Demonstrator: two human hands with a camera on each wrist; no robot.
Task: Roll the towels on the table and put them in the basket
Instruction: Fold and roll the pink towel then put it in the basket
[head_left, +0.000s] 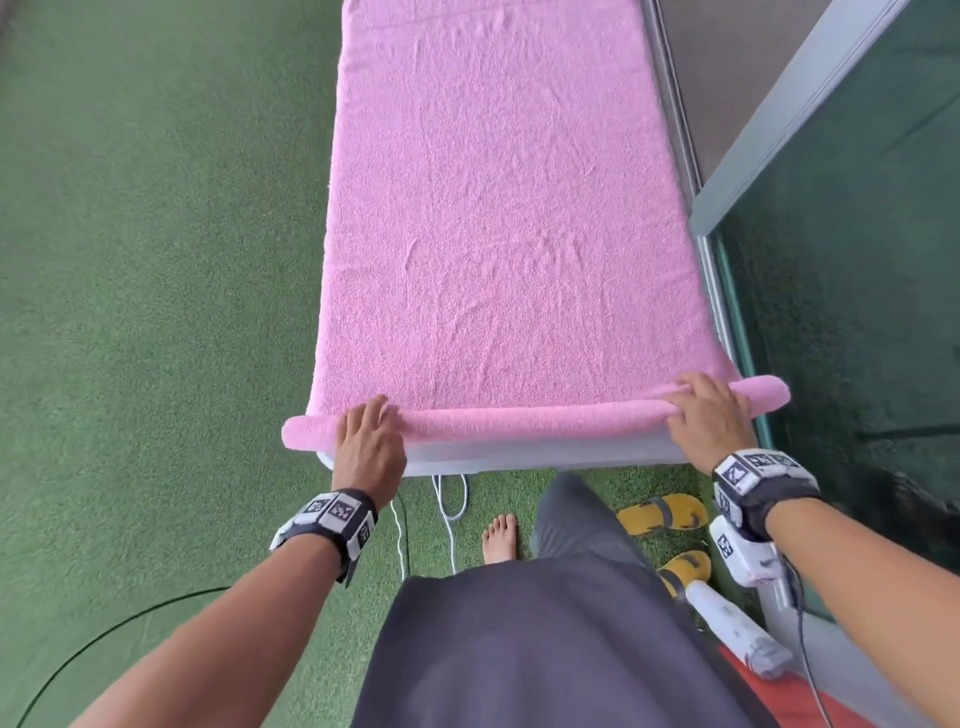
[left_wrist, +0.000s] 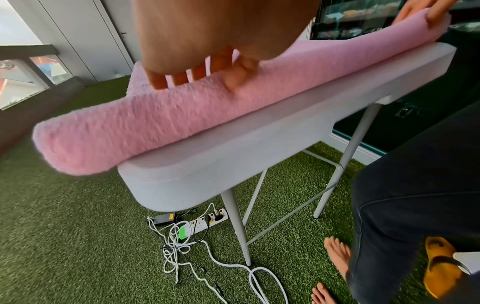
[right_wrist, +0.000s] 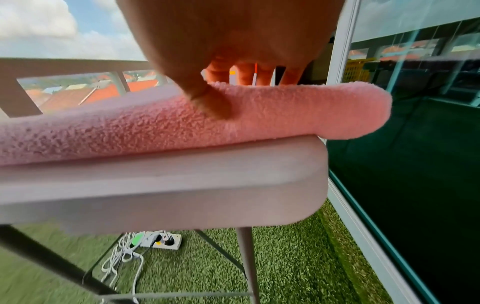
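A large pink towel (head_left: 493, 234) lies spread over the long white table (head_left: 519, 454). Its near edge is rolled into a thin tube (head_left: 535, 421) along the table's front edge, and both ends of the tube stick out past the table's corners. My left hand (head_left: 371, 418) grips the tube near its left end, fingers over the top and thumb on the near side (left_wrist: 241, 76). My right hand (head_left: 698, 402) grips the tube near its right end in the same way, thumb pressed into the roll (right_wrist: 215, 105). The tube (right_wrist: 130, 127) rests on the table's rim (right_wrist: 182, 185).
A glass door (head_left: 857, 260) stands close on the right. Green turf covers the floor. A power strip with tangled cables (left_wrist: 205, 222) lies under the table. Yellow sandals (head_left: 662, 512) and my bare foot (head_left: 500, 535) are below. A yellow crate (right_wrist: 361, 72) shows behind the glass.
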